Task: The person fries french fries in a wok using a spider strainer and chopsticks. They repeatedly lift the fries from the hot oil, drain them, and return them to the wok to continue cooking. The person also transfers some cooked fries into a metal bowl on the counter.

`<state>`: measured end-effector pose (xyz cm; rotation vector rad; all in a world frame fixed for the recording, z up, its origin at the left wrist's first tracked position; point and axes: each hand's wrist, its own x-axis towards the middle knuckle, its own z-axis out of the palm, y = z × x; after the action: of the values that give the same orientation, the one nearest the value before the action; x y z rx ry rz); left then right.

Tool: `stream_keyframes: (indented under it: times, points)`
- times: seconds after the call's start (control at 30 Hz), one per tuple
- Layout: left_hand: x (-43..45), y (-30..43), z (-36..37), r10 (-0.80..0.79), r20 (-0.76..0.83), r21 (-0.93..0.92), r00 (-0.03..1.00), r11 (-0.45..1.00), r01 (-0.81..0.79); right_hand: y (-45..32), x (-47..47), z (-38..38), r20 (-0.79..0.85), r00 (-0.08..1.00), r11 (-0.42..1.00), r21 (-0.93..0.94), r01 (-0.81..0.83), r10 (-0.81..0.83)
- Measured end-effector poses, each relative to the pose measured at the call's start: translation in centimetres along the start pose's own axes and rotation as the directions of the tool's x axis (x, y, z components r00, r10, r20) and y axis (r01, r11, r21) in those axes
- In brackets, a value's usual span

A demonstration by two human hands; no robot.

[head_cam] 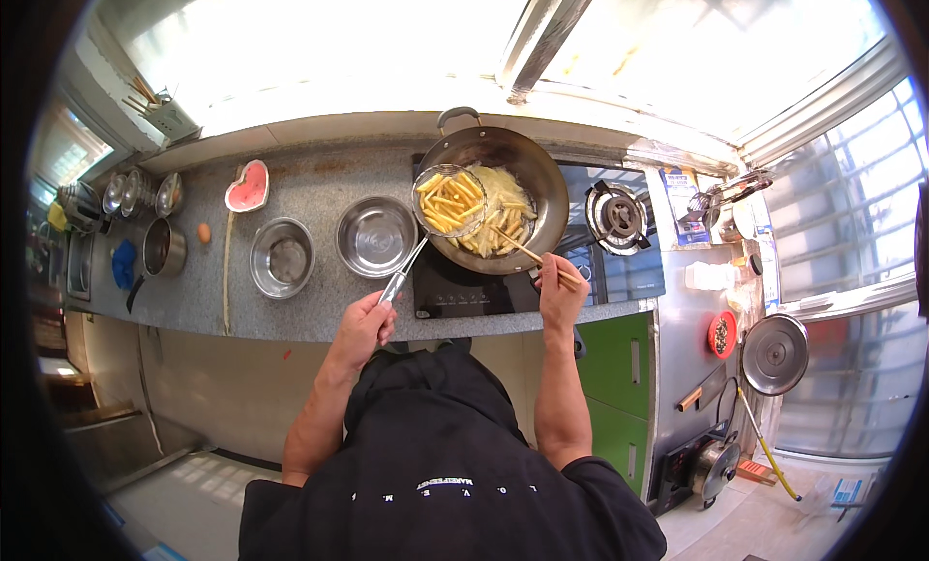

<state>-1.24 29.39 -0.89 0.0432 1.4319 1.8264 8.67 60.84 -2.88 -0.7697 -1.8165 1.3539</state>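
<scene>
My left hand (369, 327) grips the handle of a wire mesh skimmer (414, 260). French fries (451, 202) fill the skimmer's basket, which is over the left side of a large wok (548, 169). In the wok, more fries (512, 220) lie in pale, foaming oil. Wooden chopsticks (533, 255) are held in my right hand (562, 292), their tips down among the fries in the oil. Left of the wok stands a steel bowl (376, 234), partly under the skimmer's edge as seen from above. A second steel bowl (283, 258) sits farther left.
A gas burner (617, 209) is right of the wok. On the left counter are an egg (204, 233), a heart-shaped dish (248, 187) and a saucepan (165, 249). A cleaver (704, 388) and a red bowl (722, 334) lie on the right-hand steel counter.
</scene>
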Motion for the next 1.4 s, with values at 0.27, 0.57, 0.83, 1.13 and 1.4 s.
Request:
stream_keyframes:
  times: [0.27,0.57,0.83,1.13,1.4]
  points:
    - [0.0,-0.1,-0.1,0.005,0.008,-0.011,1.000,1.000,-0.005,1.5,0.2,-1.1,-0.120,0.992,0.991,-0.135,0.022,-0.038]
    - [0.1,-0.2,-0.2,-0.002,-0.005,0.018,1.000,1.000,0.002,2.0,0.2,-0.9,-0.178,0.979,0.994,0.061,-0.092,0.101]
    - [0.0,-0.5,-0.1,0.024,0.009,-0.001,1.000,1.000,-0.024,3.0,1.6,-5.2,-0.269,0.928,0.945,0.272,-0.183,0.257]
    - [0.3,-0.5,0.2,0.032,0.026,0.057,0.999,0.998,-0.034,4.4,1.9,-6.6,-0.241,0.929,0.888,0.433,-0.157,0.282]
    - [0.4,-0.4,0.3,-0.007,0.045,0.050,0.999,0.999,0.004,2.2,1.7,-5.6,-0.222,0.956,0.973,0.168,-0.157,0.193]
